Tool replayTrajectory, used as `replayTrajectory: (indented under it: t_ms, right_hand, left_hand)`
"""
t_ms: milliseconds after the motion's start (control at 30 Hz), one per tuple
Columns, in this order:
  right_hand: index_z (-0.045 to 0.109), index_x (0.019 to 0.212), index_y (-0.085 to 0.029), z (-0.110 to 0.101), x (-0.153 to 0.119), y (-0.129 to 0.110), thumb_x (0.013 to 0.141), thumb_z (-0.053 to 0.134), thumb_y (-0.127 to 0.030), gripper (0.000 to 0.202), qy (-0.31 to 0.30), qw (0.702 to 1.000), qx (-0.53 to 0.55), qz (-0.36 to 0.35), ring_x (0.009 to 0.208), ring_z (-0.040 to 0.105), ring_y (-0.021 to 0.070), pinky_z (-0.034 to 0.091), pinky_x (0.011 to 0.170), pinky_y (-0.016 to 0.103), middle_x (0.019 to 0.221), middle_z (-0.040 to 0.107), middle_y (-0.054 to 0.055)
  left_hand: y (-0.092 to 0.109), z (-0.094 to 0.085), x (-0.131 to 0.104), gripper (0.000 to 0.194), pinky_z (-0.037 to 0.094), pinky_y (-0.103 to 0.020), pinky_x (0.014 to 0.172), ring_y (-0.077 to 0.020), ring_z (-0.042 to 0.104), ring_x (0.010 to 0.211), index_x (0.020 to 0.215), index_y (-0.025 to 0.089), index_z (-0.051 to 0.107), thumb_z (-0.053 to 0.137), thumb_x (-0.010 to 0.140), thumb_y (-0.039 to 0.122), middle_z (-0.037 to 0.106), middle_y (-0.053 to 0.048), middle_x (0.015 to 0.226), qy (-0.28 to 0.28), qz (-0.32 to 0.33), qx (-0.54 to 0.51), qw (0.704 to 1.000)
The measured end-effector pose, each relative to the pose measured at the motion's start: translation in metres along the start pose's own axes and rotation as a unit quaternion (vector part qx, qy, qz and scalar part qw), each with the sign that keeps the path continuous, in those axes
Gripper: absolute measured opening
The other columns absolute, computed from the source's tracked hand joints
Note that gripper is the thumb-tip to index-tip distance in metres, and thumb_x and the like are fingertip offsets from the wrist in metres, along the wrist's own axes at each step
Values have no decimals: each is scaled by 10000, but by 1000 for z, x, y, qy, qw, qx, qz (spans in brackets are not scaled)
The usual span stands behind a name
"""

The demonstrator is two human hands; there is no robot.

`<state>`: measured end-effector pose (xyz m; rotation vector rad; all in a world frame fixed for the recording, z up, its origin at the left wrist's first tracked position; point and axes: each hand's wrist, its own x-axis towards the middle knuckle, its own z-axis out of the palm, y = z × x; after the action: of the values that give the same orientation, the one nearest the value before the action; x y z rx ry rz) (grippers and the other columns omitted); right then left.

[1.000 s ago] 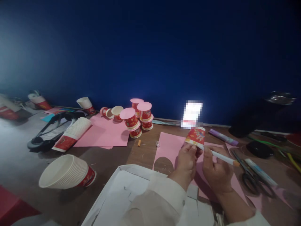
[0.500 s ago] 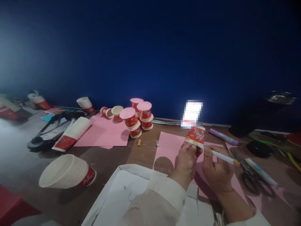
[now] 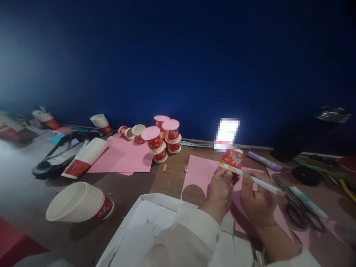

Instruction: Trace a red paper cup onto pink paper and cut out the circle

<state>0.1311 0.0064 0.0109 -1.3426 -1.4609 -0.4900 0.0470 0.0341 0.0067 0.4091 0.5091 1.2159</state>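
Observation:
My left hand [image 3: 221, 189] is closed on a red patterned paper cup [image 3: 232, 159], gripping it near its pale base rim over a pink sheet [image 3: 204, 167]. In my right hand [image 3: 258, 200] is a slim white pen [image 3: 265, 184] with an orange end. Its other end meets the cup's rim by my fingertips; the exact contact is hidden. Below my left hand the pink sheet has a round cut-out. Scissors [image 3: 296, 213] with dark handles and a pale blue-white tube [image 3: 308, 202] lie to the right of my right hand.
Red cups topped with pink discs [image 3: 151, 134] stand stacked at the back. Nested cups [image 3: 80, 204] lie at left, near another pink sheet [image 3: 128, 159]. A white box lid [image 3: 144, 222] sits in front. A lit screen [image 3: 227, 133], purple tube [image 3: 264, 161] and small orange cap [image 3: 164, 168] are also there.
The white pen and my right hand have shifted very slightly to the right. The cup and my left hand stay almost where they were.

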Motion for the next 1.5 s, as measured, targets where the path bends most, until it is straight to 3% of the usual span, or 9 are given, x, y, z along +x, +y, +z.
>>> replayTrajectory:
  t_ms: [933, 1100, 1500]
  right_hand:
    - [639, 853, -214, -1, 1, -1, 989, 577, -237, 151, -7, 1000, -2, -3, 742, 658, 213, 514, 734, 364, 777, 695, 57]
    - [619, 856, -216, -1, 0, -1, 992, 555, -245, 153, 17, 1000, -9, 11, 737, 642, 220, 515, 717, 369, 767, 678, 59]
    - [625, 859, -214, -1, 0, -2, 992, 559, -226, 149, 3, 1000, 3, -7, 735, 649, 207, 499, 716, 351, 773, 688, 50]
  left_hand:
    - [1, 1, -2, 348, 472, -360, 945, -183, 603, 827, 878, 174, 700, 863, 706, 429, 639, -39, 836, 18, -5, 34, 999]
    - [5, 2, -2, 403, 475, -348, 931, -164, 598, 811, 865, 166, 681, 911, 647, 413, 638, -37, 843, 10, 2, -12, 1000]
    - [1, -1, -1, 445, 495, -352, 913, -153, 615, 801, 890, 160, 689, 926, 646, 449, 666, -38, 851, 13, -5, -19, 1000]
